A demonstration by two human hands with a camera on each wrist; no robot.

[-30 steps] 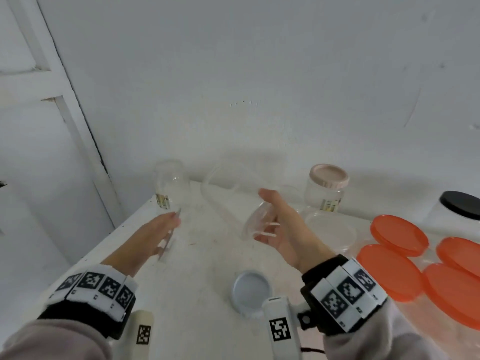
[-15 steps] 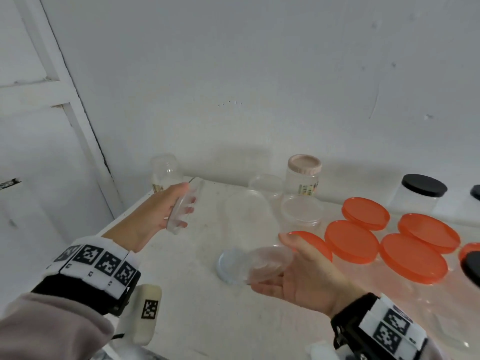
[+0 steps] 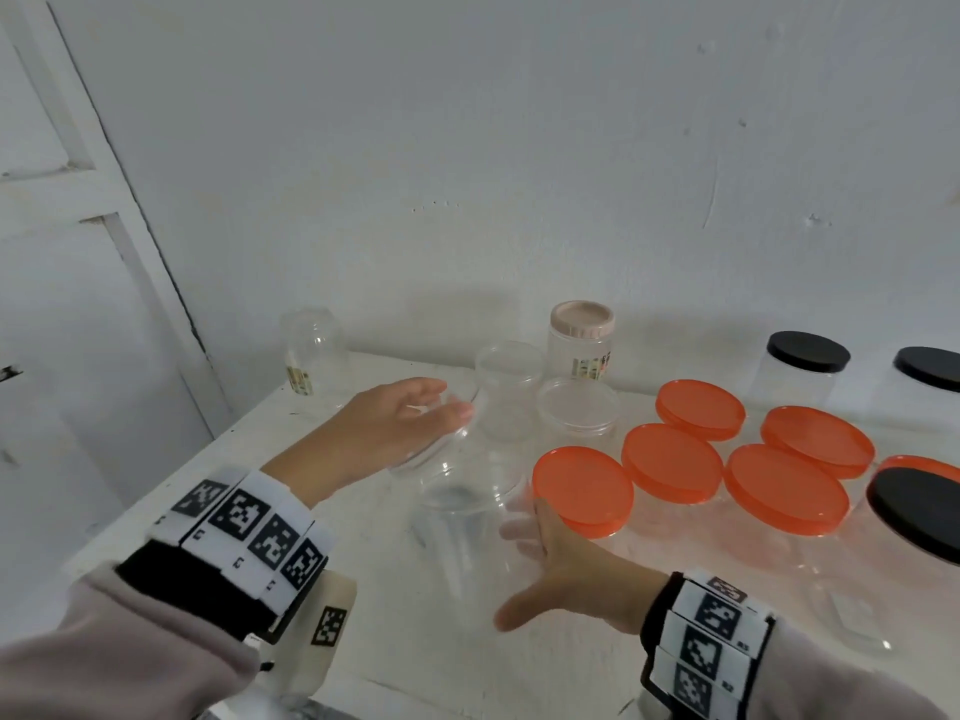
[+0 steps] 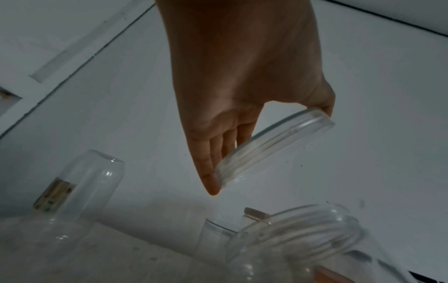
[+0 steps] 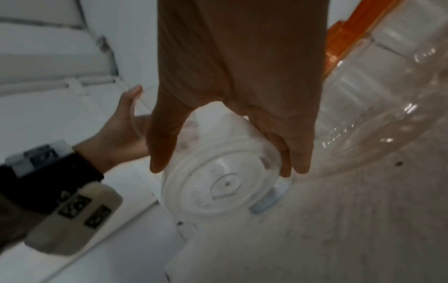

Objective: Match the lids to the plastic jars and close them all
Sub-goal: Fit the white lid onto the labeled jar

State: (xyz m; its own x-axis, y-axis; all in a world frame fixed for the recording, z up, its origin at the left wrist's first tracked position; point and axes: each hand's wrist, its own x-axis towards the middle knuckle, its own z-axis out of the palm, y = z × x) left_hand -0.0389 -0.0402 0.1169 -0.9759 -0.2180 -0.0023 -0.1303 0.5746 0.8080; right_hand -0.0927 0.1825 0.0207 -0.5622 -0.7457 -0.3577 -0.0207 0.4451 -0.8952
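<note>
Clear jar: tall clear plastic jar (image 3: 460, 532), axis upright, in right hand (image 3: 566, 574) grip.
Lid: round clear plastic lid (image 4: 274, 147), tilted, pinched by left hand (image 3: 395, 428).
Relation: lid at jar mouth's 11 o'clock, just above.

Grey sleeves (image 3: 104, 662), black wristbands (image 3: 202, 584), checkered marker cuffs (image 3: 244, 522)
</note>
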